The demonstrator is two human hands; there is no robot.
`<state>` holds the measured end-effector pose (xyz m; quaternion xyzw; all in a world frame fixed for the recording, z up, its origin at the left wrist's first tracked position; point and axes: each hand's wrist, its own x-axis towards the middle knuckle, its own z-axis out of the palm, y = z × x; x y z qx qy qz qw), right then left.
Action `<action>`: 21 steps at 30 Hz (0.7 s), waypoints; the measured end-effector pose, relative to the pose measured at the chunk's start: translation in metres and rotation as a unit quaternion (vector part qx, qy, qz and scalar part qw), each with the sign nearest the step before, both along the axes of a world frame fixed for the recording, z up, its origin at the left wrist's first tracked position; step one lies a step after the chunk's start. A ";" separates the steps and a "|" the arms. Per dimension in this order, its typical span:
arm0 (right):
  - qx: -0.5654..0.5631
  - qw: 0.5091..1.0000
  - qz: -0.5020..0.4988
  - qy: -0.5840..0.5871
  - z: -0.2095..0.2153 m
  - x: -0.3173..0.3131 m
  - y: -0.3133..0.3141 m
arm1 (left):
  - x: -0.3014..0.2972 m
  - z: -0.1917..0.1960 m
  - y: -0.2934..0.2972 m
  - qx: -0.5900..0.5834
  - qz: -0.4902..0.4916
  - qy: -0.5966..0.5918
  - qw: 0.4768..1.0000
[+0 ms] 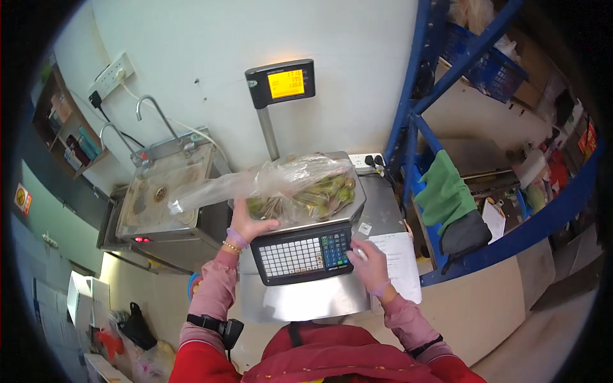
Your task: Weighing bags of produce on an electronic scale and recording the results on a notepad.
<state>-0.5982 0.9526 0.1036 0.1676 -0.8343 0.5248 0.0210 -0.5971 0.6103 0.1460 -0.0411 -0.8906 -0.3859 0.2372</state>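
Near the middle of the frame, a plastic bag of green fruit (pixel 300 191) sits on the scale (pixel 357 210).
Left hand (pixel 246 226) grips the soft, slippery bag; right hand (pixel 367 258), fingers curled, presses the keypad (pixel 300 255). It looks heavy.

A clear plastic bag of green fruit (pixel 300 188) lies on the scale (pixel 306 255) at frame centre, its twisted neck stretching out toward the left.

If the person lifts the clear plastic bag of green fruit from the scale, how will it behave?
The plastic bag would probably sag, since its thin film looks limp. The round green fruit may shift and roll inside. Its long empty neck would likely flop.
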 end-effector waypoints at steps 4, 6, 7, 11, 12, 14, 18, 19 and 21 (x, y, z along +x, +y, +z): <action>-0.034 0.994 0.073 0.076 0.042 -0.024 -0.029 | 0.045 -0.018 0.014 0.015 0.083 0.068 0.994; 0.044 0.984 0.101 0.143 0.060 -0.039 -0.055 | 0.085 -0.033 0.011 0.029 0.125 0.056 0.990; 0.040 0.979 0.108 0.167 0.068 -0.047 -0.071 | 0.108 -0.045 0.009 0.035 0.144 0.038 0.988; 0.057 0.959 0.141 0.241 0.087 -0.065 -0.149 | 0.231 -0.094 0.008 0.041 0.262 -0.062 0.962; 0.040 0.957 0.146 0.249 0.087 -0.069 -0.166 | 0.265 -0.114 0.010 0.028 0.285 -0.100 0.953; 0.014 0.968 0.161 0.193 0.093 -0.066 -0.202 | 0.334 -0.146 0.015 0.074 0.369 -0.130 0.917; 0.216 0.946 0.124 0.208 0.047 -0.125 -0.256 | 0.504 -0.194 0.018 0.100 0.458 -0.204 0.859; 0.084 0.950 0.154 0.258 0.030 -0.175 -0.245 | 0.538 -0.203 0.010 0.111 0.506 -0.226 0.825; 0.325 0.889 0.184 0.266 0.044 -0.167 -0.251 | 0.647 -0.205 0.028 0.152 0.628 -0.279 0.710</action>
